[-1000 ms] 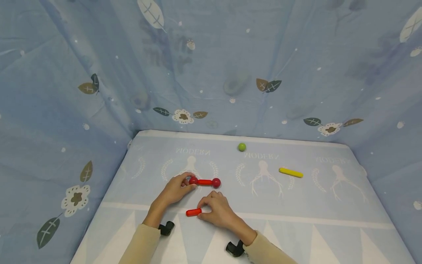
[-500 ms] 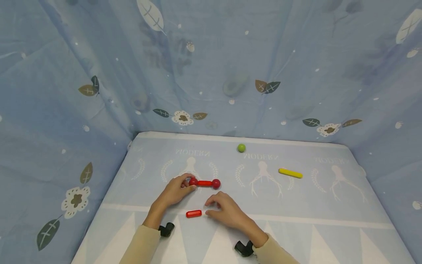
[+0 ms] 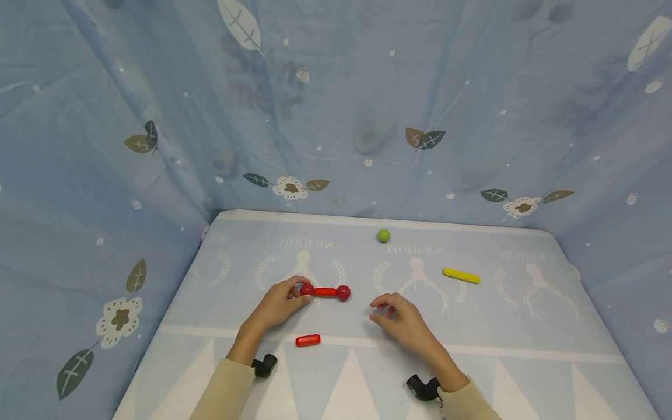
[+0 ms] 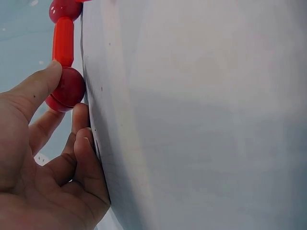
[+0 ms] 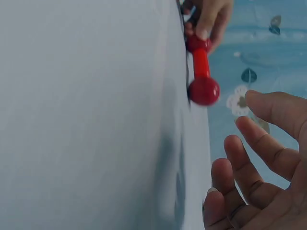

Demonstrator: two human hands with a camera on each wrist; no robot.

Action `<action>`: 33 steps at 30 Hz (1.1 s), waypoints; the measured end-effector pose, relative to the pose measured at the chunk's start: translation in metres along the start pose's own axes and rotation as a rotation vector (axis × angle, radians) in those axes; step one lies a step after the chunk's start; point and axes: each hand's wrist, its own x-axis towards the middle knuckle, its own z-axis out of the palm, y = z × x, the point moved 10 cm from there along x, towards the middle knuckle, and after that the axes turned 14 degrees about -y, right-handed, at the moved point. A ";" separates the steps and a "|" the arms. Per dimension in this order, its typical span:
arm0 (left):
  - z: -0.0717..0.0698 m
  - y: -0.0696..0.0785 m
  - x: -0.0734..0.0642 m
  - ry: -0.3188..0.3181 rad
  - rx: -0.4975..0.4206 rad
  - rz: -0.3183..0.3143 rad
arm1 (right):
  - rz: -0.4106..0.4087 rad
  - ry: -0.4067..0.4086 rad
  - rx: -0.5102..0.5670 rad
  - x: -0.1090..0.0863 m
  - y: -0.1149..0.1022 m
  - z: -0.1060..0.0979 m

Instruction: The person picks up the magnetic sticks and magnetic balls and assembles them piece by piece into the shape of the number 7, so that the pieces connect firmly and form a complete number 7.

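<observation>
A red stick with a dark red ball on each end, like a small dumbbell [image 3: 325,292], lies on the table. My left hand [image 3: 278,303] pinches its left ball [image 4: 71,88], thumb on one side and fingers on the other. My right hand [image 3: 404,321] is apart from it, to the right, fingers spread and holding nothing. In the right wrist view the dumbbell's near ball [image 5: 204,91] lies beyond my right fingertips [image 5: 253,101]. A short loose red stick [image 3: 307,340] rests on the table in front of the dumbbell.
A green ball [image 3: 384,235] sits near the table's back edge. To the right lies a yellow stick [image 3: 461,276]. Blue patterned curtains [image 3: 336,105] stand behind and beside the table. Black camera mounts [image 3: 423,387] are worn at both wrists.
My right hand has let go of the short red stick and moved away to the right. My left hand stays on the dumbbell's left ball.
</observation>
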 end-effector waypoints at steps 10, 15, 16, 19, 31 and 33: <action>0.001 0.000 0.002 -0.001 0.006 0.004 | 0.120 0.106 0.018 -0.027 0.040 -0.045; 0.000 0.000 0.001 0.000 0.005 0.006 | 0.172 0.144 0.009 -0.040 0.057 -0.063; 0.000 0.000 0.001 0.000 0.003 0.005 | 0.182 0.152 0.003 -0.043 0.060 -0.067; 0.000 0.001 0.001 0.000 0.003 0.004 | 0.210 0.183 -0.009 -0.051 0.068 -0.078; -0.001 -0.001 0.001 0.001 -0.003 -0.001 | 0.275 0.277 -0.063 -0.072 0.089 -0.124; 0.000 -0.001 0.002 0.001 -0.003 0.001 | 0.281 0.296 -0.073 -0.073 0.092 -0.134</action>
